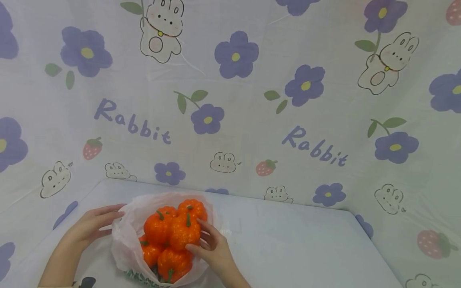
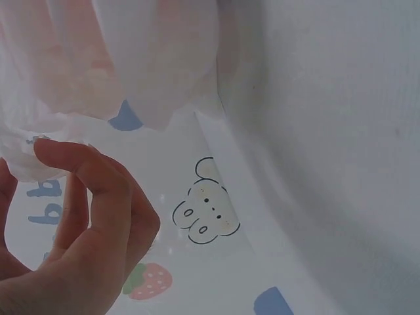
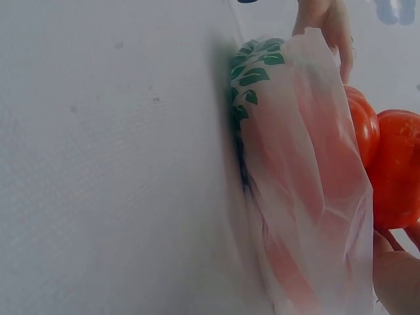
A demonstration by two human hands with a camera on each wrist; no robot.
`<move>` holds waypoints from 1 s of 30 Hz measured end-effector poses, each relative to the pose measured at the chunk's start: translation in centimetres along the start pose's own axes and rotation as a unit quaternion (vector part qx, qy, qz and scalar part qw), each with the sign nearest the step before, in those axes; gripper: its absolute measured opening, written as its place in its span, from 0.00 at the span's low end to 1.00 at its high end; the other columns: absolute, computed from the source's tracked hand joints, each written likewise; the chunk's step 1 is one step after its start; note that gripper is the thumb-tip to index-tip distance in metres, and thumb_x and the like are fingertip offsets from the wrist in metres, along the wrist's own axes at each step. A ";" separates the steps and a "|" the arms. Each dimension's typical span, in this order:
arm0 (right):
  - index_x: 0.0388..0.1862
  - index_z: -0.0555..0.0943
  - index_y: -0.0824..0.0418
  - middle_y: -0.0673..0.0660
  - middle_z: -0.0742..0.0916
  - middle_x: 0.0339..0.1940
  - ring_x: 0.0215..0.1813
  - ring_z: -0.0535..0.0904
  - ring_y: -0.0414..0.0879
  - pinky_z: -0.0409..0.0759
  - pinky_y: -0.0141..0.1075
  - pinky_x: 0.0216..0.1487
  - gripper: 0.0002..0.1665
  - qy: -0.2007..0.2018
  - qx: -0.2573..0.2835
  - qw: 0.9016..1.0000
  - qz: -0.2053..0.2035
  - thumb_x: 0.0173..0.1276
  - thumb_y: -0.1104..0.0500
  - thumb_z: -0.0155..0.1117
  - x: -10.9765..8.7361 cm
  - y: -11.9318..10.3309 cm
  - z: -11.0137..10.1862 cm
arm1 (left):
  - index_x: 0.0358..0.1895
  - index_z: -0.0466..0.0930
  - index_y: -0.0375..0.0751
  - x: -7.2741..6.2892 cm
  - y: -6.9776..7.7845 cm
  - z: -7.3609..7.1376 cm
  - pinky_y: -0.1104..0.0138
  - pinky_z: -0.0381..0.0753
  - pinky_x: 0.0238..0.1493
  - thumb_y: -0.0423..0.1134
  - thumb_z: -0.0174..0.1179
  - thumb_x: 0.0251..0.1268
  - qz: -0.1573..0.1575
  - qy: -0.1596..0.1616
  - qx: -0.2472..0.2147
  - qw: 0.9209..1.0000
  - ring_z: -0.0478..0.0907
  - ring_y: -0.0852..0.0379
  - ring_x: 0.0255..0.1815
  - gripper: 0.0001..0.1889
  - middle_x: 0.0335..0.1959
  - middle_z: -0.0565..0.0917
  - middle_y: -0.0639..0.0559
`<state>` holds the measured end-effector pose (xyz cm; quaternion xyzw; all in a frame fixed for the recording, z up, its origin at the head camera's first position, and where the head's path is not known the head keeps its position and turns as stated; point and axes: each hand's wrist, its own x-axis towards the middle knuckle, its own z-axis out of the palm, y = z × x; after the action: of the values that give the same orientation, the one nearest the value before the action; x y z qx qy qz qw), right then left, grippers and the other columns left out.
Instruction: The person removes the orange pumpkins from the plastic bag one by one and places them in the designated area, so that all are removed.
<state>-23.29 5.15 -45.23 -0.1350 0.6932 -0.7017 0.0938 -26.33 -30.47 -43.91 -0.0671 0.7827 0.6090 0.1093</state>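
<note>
A thin whitish plastic bag [image 1: 126, 244] lies wide-mouthed on the table, with several shiny orange pumpkins [image 1: 174, 264] heaped in it, their short green stems showing. My right hand [image 1: 217, 250] grips the upper right pumpkin [image 1: 185, 234], thumb on its near side and fingers at its right. At the bag's left rim is my left hand [image 1: 91, 224], its fingers spread and lightly bent. The left wrist view has this left hand [image 2: 98, 223] with fingertips right at the thin film. In the right wrist view, the bag [image 3: 328, 177] partly hides the pumpkins.
A white table [image 1: 288, 236] spreads to the right of the bag. Behind and around it hangs a cloth backdrop [image 1: 248, 104] with purple flowers, rabbits and strawberries. Something with green leaf shapes [image 3: 252, 75] shows along the bag's side.
</note>
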 end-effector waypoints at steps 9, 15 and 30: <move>0.69 0.71 0.52 0.56 0.75 0.70 0.66 0.76 0.50 0.78 0.42 0.65 0.38 0.019 0.008 1.000 0.011 0.59 0.53 0.73 0.0 0.1 0.1 | 0.72 0.64 0.41 0.1 0.1 0.2 0.50 0.77 0.64 0.56 0.59 0.67 0.004 0.002 0.004 1.000 0.66 0.44 0.69 0.36 0.75 0.62 0.39; 0.68 0.72 0.52 0.55 0.75 0.70 0.67 0.75 0.50 0.77 0.41 0.66 0.38 0.019 0.012 1.000 0.006 0.58 0.51 0.74 0.0 0.2 -0.1 | 0.74 0.61 0.39 0.0 0.2 0.1 0.48 0.75 0.65 0.56 0.58 0.67 -0.001 0.002 -0.002 1.000 0.65 0.41 0.70 0.38 0.77 0.58 0.36; 0.70 0.70 0.52 0.56 0.73 0.73 0.73 0.69 0.54 0.73 0.40 0.69 0.39 0.022 0.005 1.000 -0.014 0.61 0.50 0.72 -0.2 0.0 -1.1 | 0.72 0.64 0.41 -0.1 -0.1 -0.2 0.50 0.78 0.63 0.55 0.58 0.68 0.011 -0.003 0.007 1.000 0.73 0.58 0.59 0.35 0.73 0.68 0.42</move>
<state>-23.44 6.22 -45.21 -0.1285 0.6893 -0.7096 0.0691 -26.26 -30.68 -43.96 -0.0560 0.7873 0.6049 0.1052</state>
